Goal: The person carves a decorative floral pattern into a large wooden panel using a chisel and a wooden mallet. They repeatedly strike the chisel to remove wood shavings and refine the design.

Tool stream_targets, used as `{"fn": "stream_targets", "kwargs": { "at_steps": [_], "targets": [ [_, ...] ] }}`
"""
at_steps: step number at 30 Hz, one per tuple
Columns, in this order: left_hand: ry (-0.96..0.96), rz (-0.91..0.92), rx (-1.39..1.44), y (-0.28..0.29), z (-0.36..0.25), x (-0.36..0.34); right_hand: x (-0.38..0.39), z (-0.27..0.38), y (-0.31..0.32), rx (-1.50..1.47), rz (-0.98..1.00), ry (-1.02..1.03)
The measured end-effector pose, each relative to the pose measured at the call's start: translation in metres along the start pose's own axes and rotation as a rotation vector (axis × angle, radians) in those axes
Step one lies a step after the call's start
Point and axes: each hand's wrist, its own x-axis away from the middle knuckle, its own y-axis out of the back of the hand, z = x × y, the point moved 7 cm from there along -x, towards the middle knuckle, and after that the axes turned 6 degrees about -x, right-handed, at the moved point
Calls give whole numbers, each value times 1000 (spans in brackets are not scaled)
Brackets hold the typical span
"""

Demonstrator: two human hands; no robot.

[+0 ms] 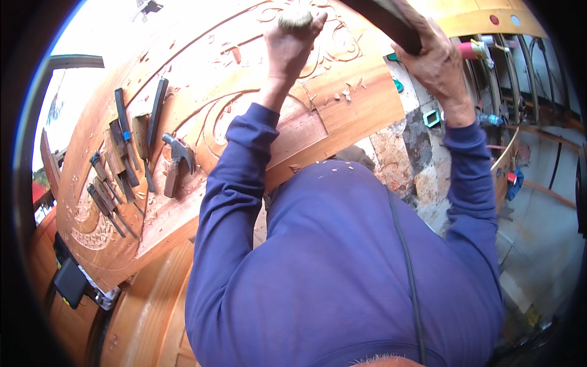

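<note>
My left hand [288, 52] is closed around an upright chisel over the carved wooden panel [354, 82]. Only the pale, worn butt of the chisel's handle [295, 19] shows; its blade is hidden below my fist. Raised to the right of it, my right hand [437, 64] grips a dark wooden mallet [391, 23], a thick bar that runs out past the top edge of the view. Mallet and chisel are apart. Scrolls and curved grooves are cut into the panel, and wood shavings [347, 93] lie scattered over it.
Several chisels [125, 147] lie side by side on the panel's left part, next to a claw hammer [177, 162]. A black device [70, 282] sits by the lower left corner. Right of the panel are a stained floor [391, 159], a green container [431, 118] and a rack of bars [513, 73].
</note>
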Motion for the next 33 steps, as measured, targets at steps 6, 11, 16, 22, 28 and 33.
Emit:
{"fn": "stream_targets", "kwargs": {
  "at_steps": [6,11,16,22,28,33],
  "targets": [
    [194,-302,370,25,-11,95,72,-67,-60,-770,-208,-455],
    [206,-428,458,16,-38,91,116,-84,-97,-873,-261,-424],
    [340,-485,136,28,-91,57,123,-95,-114,-928,-85,-333],
    [778,56,-826,27,-69,153,109,-107,-121,-1136,57,-394],
    [1142,-17,-859,18,-79,232,105,-112,-122,-1321,-9,-436],
    [1141,79,-924,19,-67,230,100,-110,-117,-1268,87,-413]
  ]
}}
